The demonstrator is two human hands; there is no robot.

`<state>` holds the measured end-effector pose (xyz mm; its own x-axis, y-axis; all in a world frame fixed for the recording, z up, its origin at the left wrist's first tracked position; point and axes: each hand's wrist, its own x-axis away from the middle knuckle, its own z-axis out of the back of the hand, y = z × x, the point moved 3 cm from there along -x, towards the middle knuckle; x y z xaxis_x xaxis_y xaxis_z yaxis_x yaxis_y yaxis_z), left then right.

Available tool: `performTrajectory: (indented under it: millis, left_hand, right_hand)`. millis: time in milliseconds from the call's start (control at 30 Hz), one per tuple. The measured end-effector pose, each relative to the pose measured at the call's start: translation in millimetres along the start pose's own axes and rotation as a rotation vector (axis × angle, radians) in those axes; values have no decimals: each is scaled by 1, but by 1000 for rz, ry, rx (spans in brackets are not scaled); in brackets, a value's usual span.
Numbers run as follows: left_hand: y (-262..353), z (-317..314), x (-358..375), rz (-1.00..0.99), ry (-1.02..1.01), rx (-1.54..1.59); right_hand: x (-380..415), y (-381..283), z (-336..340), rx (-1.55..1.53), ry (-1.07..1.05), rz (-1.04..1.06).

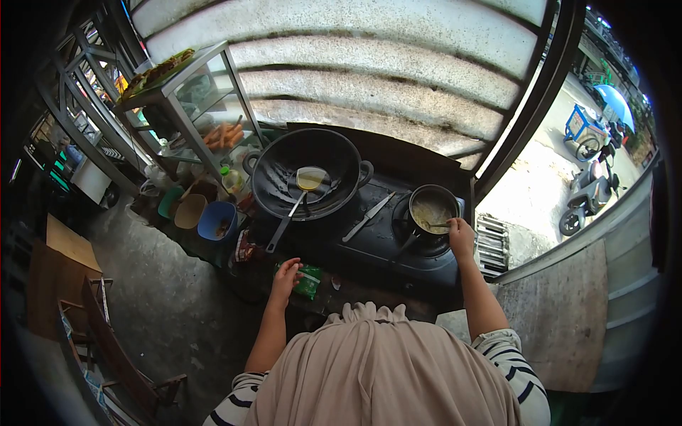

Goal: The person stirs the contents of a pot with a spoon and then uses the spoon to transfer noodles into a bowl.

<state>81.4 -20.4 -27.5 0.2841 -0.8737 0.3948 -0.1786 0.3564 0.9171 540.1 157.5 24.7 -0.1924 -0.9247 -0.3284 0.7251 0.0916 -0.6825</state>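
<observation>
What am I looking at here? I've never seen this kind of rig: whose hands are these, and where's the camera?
There is no machine: these are one person's bare hands. The single picture comes from a camera worn on the head, looking forward and down. The right hand grips a utensil reaching into a small pot on the black stove. A wok sits to its left with a long-handled ladle inside; a knife lies between them. The left hand is by a green packet; whether they touch is unclear.
</observation>
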Motion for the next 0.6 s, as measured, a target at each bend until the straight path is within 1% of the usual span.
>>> performTrajectory:
  millis: [67,100,167,200,233,300,333,400,433,500,533,567,600]
  left_hand:
    - [-1,1,1,0,6,-1]
    - [-2,3,1,-1,13,-2]
    - [-4,7,1,-4,14,-1]
    - [-6,9,2,-6,13,-1]
    - [-8,11,3,-4,15,1]
    - [-12,13,5,15,30,6]
    - [-13,14,6,16,29,7]
    - [-16,15,7,30,38,10]
    - [-17,16,7,29,39,10]
    - [-18,16,6,35,35,25]
    - [-17,16,6,34,34,25]
    - [-17,16,6,31,35,22]
    - [-16,16,6,28,36,19]
  right_hand:
    - [-10,33,-8,-156,-86,-200]
    - [-12,36,-5,-156,-87,-198]
    - [-10,49,-5,-568,-144,-563]
    - [-8,51,-3,-673,-162,-630]
    - [-8,50,-3,-672,-164,-630]
    - [-5,54,-3,-846,-148,-822]
    - [-6,65,-6,-845,-148,-823]
    - [-8,73,-11,-1045,-97,-887]
    - [-9,73,-11,-1045,-98,-887]
    - [-13,68,0,-1004,-28,-837]
    - [-15,60,9,-918,-15,-754]
    - [-18,55,16,-918,-15,-753]
    - [-22,51,22,-886,9,-710]
